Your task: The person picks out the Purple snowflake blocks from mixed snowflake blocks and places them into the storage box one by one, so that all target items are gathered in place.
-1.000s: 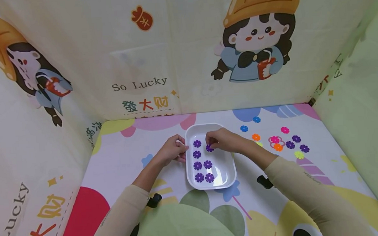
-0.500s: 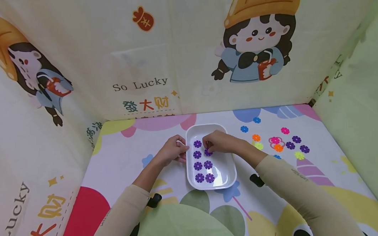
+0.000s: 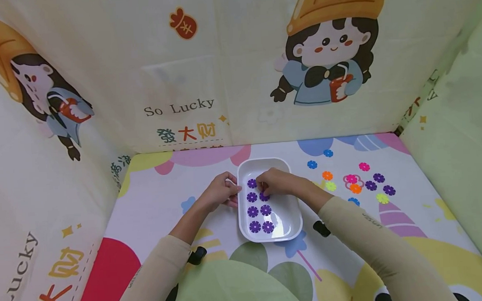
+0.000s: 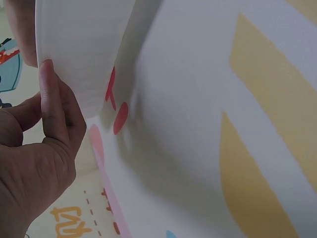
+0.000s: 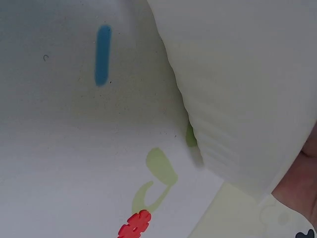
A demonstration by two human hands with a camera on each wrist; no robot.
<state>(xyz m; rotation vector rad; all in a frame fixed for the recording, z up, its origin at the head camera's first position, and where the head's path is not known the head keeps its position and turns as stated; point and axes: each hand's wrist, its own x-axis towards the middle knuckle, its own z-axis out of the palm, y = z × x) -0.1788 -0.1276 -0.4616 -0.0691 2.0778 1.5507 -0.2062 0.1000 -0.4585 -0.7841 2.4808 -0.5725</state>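
A white tray stands on the table with several purple flower-shaped plastic pieces set out in two columns inside. My left hand holds its left rim between thumb and fingers; in the left wrist view the fingers of that left hand lie against the tray's outer wall. Over the tray, my right hand pinches a purple flower piece at the upper end of the right column, its fingertips partly covering it. The right wrist view shows mostly the tray's side, with little of the right hand.
Loose flower pieces lie right of the tray: several purple ones, pink, orange, yellow and blue. A red-looking piece shows in the right wrist view. Printed cloth walls enclose the table.
My right hand has shifted slightly left and down inside the tray, bringing the purple piece into line with the right column. The left hand stays at the rim.
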